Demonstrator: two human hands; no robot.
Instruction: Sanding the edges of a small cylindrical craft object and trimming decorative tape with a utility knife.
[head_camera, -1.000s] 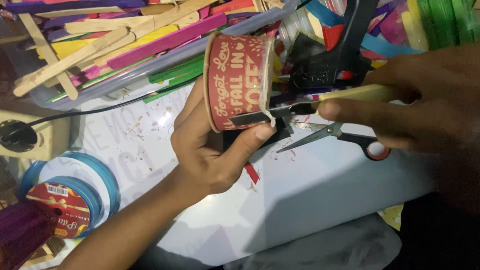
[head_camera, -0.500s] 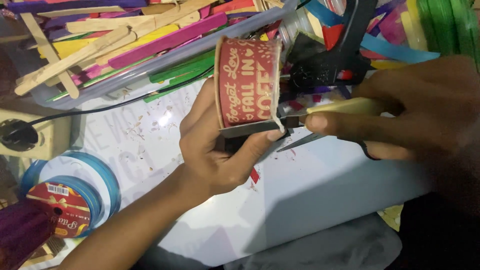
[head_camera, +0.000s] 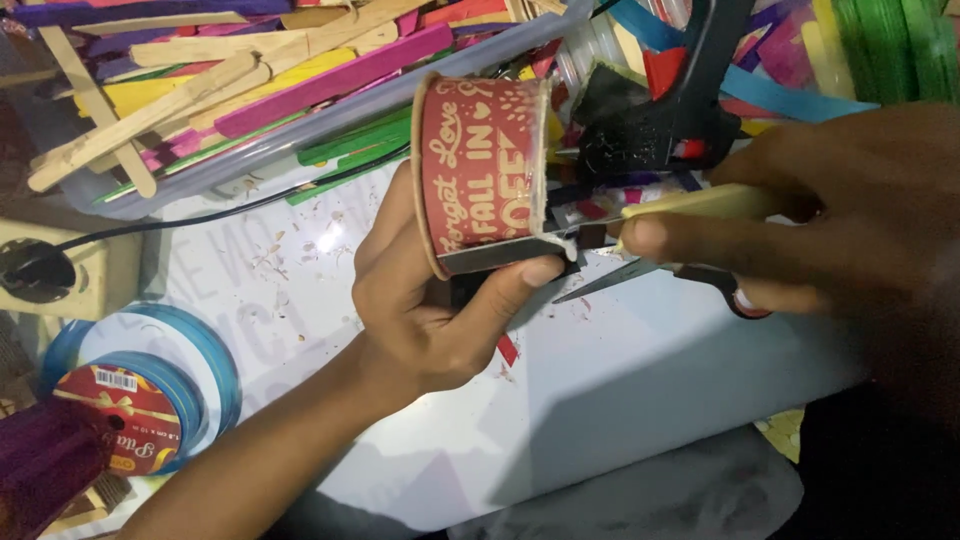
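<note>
1. Two hands met over a white sheet (head_camera: 640, 390); the left hand (head_camera: 430, 300) was wrapped around a red paper cup (head_camera: 482, 172), fingers behind it and the thumb pressed on a dark strip along its lower edge
2. The cup lay on its side in that grip, held above the sheet, its open rim facing the left of the view
3. The right hand (head_camera: 850, 240) was closed on a pale yellow stick (head_camera: 700, 203), pinched between thumb and fingers, with the stick's tip touching the cup's lower right edge, where a bit of white showed
4. Scissors (head_camera: 680, 280) with a red-lined handle lay on the sheet just under the right hand, blades pointing toward the cup
5. Behind the cup and stick stood a black glue gun (head_camera: 670, 120), among scraps of coloured paper
6. A clear tray (head_camera: 330, 125) of coloured craft sticks lay further back at the upper left, and a black cord (head_camera: 200, 215) ran from beneath it to a beige socket (head_camera: 60, 265) at the left edge
7. Blue ribbon spools (head_camera: 150, 390) sat at the lower left, well apart from both hands
</note>
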